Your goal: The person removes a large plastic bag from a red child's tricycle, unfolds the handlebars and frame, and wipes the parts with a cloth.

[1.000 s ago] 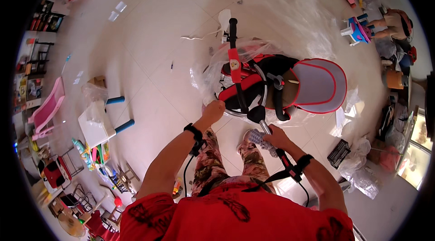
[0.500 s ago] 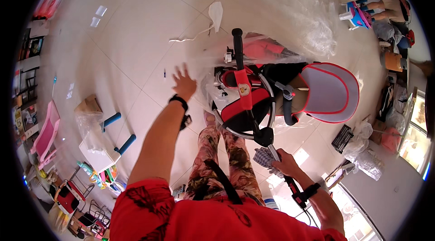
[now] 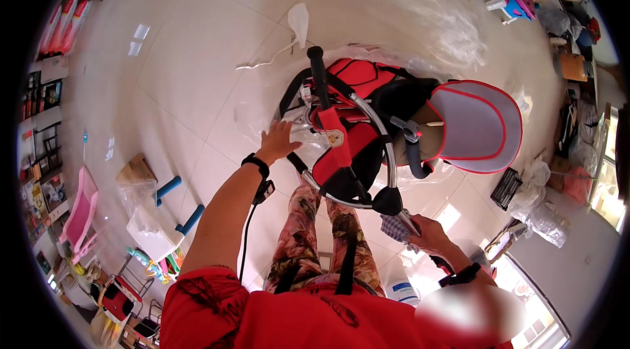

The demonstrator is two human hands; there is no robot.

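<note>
Our left hand (image 3: 277, 141) lies spread, fingers apart, on the clear plastic wrap (image 3: 262, 116) at the left side of the red and black child's tricycle (image 3: 354, 139), just beside its black frame tube. A black wristband (image 3: 255, 165) sits on that wrist, and a thin black cable hangs down from it. Our right hand (image 3: 428, 234) is closed around the lower end of the tricycle's silver push bar (image 3: 408, 220), with a small blue checked cloth (image 3: 396, 227) bunched against the fingers; whether the cloth is gripped together with the bar we cannot tell. A black band also wraps the right wrist.

We see the tricycle lying on the pale tiled floor (image 3: 184, 54), directly ahead of our patterned trouser legs (image 3: 298, 231). Its black grip (image 3: 316, 60) points away from us, the red seat padding (image 3: 341, 145) sits inside a silver ring-shaped guard rail (image 3: 387, 145), and the grey canopy with red edging (image 3: 476, 127) spreads to the right. More crumpled clear plastic (image 3: 407, 8) lies on the floor beyond it, with a white scrap (image 3: 298, 20) near the grip.

To our left on the floor stand a white piece with blue legs (image 3: 164, 218), a small brown cardboard box (image 3: 134, 170) and a pink plastic chair (image 3: 80, 214). To the right, a black ribbed part (image 3: 506, 188) lies near some bags.
</note>
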